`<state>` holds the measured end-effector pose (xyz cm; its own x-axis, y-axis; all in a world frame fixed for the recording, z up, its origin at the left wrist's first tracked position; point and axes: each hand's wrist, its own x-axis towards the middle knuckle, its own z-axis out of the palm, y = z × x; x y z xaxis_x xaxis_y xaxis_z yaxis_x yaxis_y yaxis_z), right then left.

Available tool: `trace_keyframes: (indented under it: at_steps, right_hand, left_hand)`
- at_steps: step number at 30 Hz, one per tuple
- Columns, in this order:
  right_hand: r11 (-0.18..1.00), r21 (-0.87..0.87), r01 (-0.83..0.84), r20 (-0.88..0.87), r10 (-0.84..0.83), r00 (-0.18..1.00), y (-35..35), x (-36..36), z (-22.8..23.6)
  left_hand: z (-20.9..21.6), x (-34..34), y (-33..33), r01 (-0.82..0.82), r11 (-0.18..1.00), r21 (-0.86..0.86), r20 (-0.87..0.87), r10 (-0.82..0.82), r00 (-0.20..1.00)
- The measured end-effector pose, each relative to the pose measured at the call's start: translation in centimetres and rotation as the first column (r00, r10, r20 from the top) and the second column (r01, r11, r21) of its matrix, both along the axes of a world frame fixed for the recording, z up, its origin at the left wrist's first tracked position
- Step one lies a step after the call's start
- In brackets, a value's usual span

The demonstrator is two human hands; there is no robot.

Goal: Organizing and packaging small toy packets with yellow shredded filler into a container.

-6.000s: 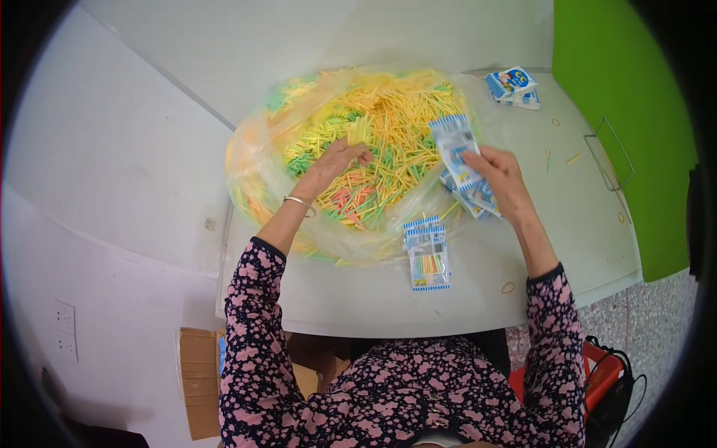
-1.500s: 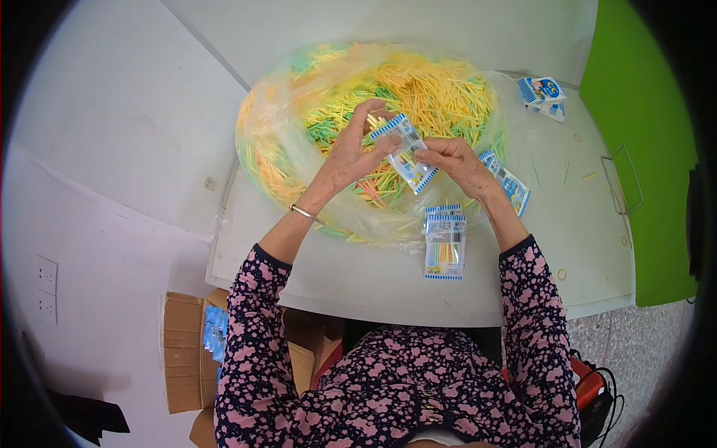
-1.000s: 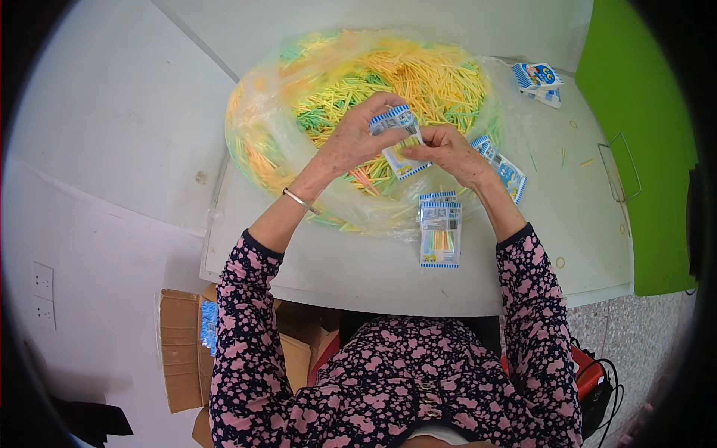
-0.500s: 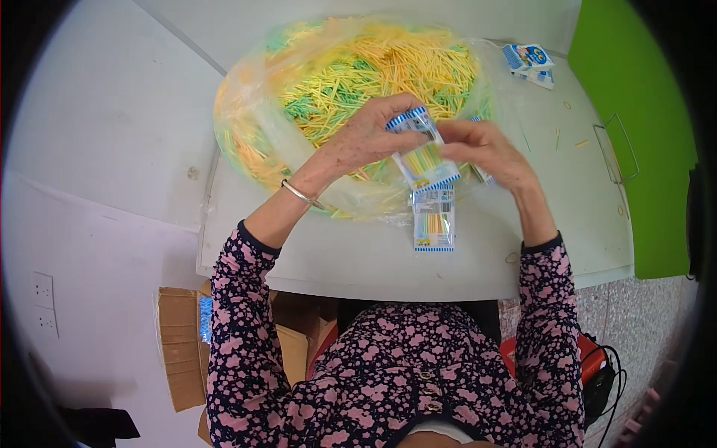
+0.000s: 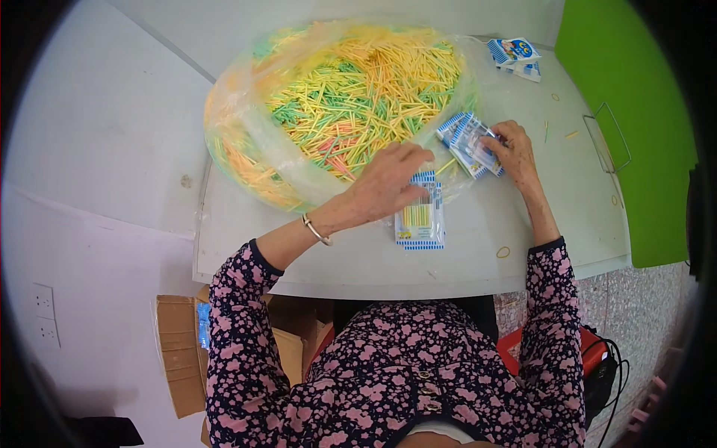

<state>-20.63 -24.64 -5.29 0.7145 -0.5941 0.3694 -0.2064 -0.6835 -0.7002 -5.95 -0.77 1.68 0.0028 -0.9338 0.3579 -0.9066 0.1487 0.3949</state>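
Far left, pale wall with a socket plate (image 5: 44,313). Beside the counter's left end, lower down, an open cardboard box (image 5: 179,358) with blue wrappers (image 5: 203,325) inside. White-grey counter (image 5: 328,272) fills the middle. On it, a big clear plastic bag (image 5: 272,145), mouth open, full of thin sticks (image 5: 381,82), mostly yellow, some green, orange and pink. Left hand (image 5: 388,187), bracelet (image 5: 317,230) at the wrist, is over the upper end of a near stack of packets (image 5: 418,216) at the bag's near edge; thumb and fingers parted, contact unclear. Right of that, more blue-white packets (image 5: 467,145) overlap by the bag's right edge. Right hand (image 5: 514,153) is on their right side, fingers drawn narrow at the top one; can't tell if it's pinched. Farther back, two more packets (image 5: 515,56). Then loose sticks (image 5: 572,135), rubber bands (image 5: 503,252), a wire handle (image 5: 614,138), green panel (image 5: 635,112). Below right, red object (image 5: 594,351), black cables (image 5: 618,373), speckled floor (image 5: 642,313).

Versus half a second ago: left hand had a filled packet raised above the near stack; now it's lowered onto the stack. Right hand has moved from beside that packet to the right-hand packets.
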Motion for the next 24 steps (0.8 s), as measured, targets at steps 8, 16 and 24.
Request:
trace_keyframes:
  at_steps: [8,16,24]
  right_hand:
    - [0.919,0.293,-0.264,0.178,0.218,0.959,3.9,0.9,6.2]
    - [0.778,0.468,-0.419,0.188,0.376,0.908,5.9,1.7,8.3]
    - [0.809,0.422,-0.409,-0.024,0.461,0.887,6.7,1.3,8.3]
  left_hand:
    - [2.6,1.7,-4.3,-0.186,0.980,-0.073,-0.327,0.153,0.933]
    - [2.1,2.6,-4.3,-0.162,0.987,-0.007,-0.472,0.139,0.870]
    - [3.2,1.5,-2.1,-0.154,0.970,-0.186,0.009,0.159,0.987]
